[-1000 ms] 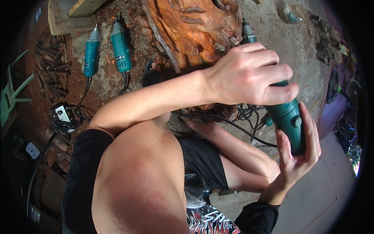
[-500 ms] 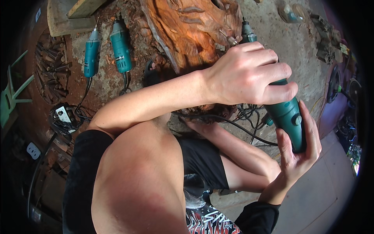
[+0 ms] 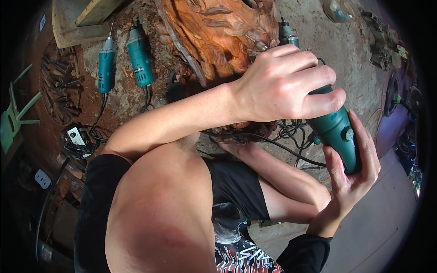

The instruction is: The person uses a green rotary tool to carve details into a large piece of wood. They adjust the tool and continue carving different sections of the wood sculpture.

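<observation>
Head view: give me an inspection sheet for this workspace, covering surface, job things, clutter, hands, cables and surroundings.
Surface: rough floor, with reddish-brown debris on the left.
Job things: dark green die grinder, held; carved wood piece, orange-brown. Whether the bit touches the wood is hidden.
Clutter: slimmer teal die grinder and thicker teal die grinder lying left of the wood; dark rod pile at far left.
Hands: left hand wraps the tool's front; right hand holds its rear end.
Cables: black cable tangle below the left hand.
Surroundings: pale green plastic chair at the left edge; clear container at upper right.
</observation>
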`<state>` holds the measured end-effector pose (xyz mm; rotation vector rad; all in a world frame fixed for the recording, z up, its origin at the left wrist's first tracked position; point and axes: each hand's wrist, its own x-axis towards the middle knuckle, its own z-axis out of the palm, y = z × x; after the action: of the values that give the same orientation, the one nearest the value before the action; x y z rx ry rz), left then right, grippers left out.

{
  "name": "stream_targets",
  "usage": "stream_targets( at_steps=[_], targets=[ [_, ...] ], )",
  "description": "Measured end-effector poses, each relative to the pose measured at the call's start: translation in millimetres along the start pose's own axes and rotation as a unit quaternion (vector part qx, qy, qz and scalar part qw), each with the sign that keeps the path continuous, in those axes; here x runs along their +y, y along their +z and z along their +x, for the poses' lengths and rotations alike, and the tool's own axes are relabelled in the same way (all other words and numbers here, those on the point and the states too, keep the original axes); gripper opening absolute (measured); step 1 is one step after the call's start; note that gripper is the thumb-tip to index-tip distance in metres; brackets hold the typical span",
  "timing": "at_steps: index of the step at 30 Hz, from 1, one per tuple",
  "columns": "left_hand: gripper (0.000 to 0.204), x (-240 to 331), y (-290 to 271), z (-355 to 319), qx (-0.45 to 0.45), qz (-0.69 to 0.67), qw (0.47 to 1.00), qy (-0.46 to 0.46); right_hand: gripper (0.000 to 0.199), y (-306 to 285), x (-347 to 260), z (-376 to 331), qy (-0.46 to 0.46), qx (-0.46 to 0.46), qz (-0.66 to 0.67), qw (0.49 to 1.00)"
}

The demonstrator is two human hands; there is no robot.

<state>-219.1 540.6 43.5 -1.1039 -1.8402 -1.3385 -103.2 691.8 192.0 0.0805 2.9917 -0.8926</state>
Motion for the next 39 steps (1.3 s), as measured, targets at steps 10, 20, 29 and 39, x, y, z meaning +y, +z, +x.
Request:
stream_targets(
  at_steps=[10,20,29,39],
  targets=[
    [0.022,-0.3,2.6,-0.6,-0.006,0.000,1.000,0.001,0.063,2.4,0.5,-3.4,-0.001,0.010,-0.005,1.000],
    [0.020,-1.3,1.5,0.8,-0.013,0.001,1.000,0.005,0.063,4.8,-1.9,-5.9,0.006,0.021,-0.004,1.000],
    [0.021,0.9,-0.9,0.7,-0.003,-0.008,1.000,-0.003,0.064,0.3,-6.6,-4.8,0.003,0.011,-0.018,1.000],
    [0.021,-1.8,0.5,0.9,-0.004,-0.018,1.000,0.000,0.062,3.4,-5.5,-3.3,-0.009,0.020,-0.013,1.000]
  ],
)
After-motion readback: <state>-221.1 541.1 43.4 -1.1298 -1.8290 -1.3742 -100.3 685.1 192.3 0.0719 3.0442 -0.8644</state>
